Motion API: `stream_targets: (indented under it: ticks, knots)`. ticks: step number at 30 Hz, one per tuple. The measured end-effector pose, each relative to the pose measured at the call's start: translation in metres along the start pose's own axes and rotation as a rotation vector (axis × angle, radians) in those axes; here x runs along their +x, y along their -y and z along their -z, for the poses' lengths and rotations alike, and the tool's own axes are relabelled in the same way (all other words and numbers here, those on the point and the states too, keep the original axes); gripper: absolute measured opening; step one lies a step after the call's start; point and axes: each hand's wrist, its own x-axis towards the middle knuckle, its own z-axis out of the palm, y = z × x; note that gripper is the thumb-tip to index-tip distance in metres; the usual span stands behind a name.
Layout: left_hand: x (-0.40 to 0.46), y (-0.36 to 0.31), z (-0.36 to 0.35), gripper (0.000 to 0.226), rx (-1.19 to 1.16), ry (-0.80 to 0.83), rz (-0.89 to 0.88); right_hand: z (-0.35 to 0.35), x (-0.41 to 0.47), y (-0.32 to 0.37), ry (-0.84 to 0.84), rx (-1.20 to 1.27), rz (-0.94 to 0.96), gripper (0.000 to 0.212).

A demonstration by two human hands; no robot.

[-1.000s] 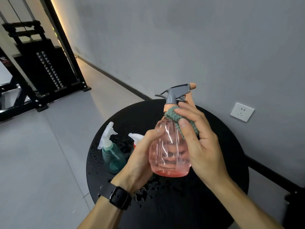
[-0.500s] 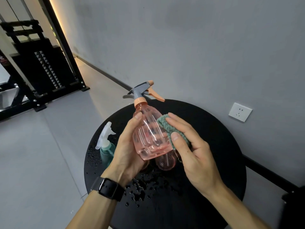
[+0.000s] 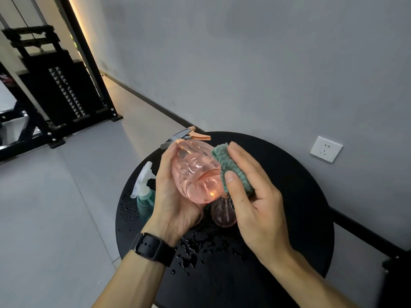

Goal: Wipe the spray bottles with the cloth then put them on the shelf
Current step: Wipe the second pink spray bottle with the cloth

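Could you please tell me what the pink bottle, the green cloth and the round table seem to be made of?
Pink ribbed spray bottle: likely clear glossy plastic; see-through, with highlights. Green fuzzy cloth: apparently soft microfibre or terry; looped pile. Round black table: smooth, matte-looking top; droplets bead on it; material unclear.

The bottle point(image 3: 196, 172) in my left hand point(image 3: 175, 196) is clear pink plastic, glossy and ribbed, with a matt grey and orange plastic trigger point(image 3: 186, 137). My right hand point(image 3: 251, 196) presses a green cloth point(image 3: 231, 167), thick and fuzzy. The teal bottle point(image 3: 145, 200) is translucent plastic. The black table point(image 3: 289, 196) looks smooth, wet with shiny drops point(image 3: 191, 252). My watch strap point(image 3: 153, 248) is matt black.
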Motion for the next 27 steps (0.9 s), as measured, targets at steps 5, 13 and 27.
stream_targets:
  ticks: [5, 13, 27]
  knots:
    - [0.001, 0.01, 0.003, 0.059, -0.076, -0.018, 0.032, -0.009, 0.002, 0.0, -0.013, -0.142, 0.177, 0.039]
    - [0.004, 0.01, 0.01, 0.06, -0.071, -0.081, 0.062, -0.022, 0.003, -0.001, 0.024, -0.3, 0.373, 0.037]
    - [0.005, 0.01, 0.013, 0.064, -0.111, -0.041, 0.049, -0.019, -0.022, -0.022, 0.19, -0.443, 0.561, 0.055]
